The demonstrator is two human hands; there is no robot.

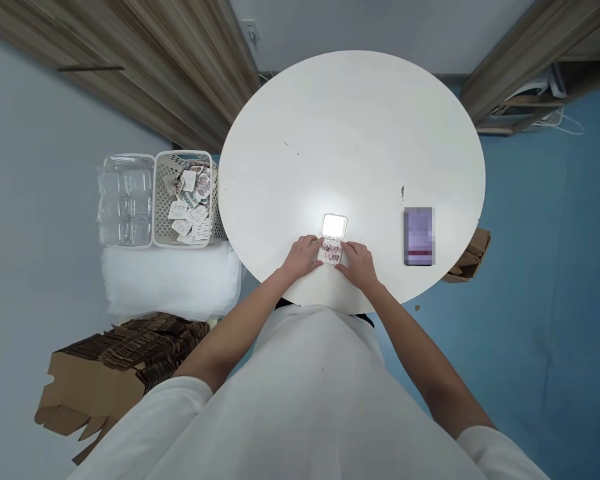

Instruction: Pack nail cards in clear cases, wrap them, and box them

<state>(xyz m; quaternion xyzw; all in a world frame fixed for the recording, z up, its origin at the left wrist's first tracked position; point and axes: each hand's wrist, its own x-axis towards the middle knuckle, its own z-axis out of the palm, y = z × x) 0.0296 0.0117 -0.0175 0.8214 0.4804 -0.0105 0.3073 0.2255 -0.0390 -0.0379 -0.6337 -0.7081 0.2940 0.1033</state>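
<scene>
A small clear plastic box point(330, 252) lies on the white table close to my body, its lid point(335, 226) raised and tipped back, bright with glare. Inside sits a card with several small pinkish pieces that look like press-on nails; finer detail is too small to read. My left hand point(303, 257) grips the box's left side, thumb at the near corner and fingers toward the hinge. On the opposite side, my right hand point(359, 263) grips it in the same way.
A phone-like object point(419, 237), blurred, lies to the right on the oval table point(350, 120). At left stand a white basket point(161, 200) of printed cards and a bin of clear boxes point(126, 200). Below them are white sheets point(167, 280) and folded brown cardboard point(90, 387).
</scene>
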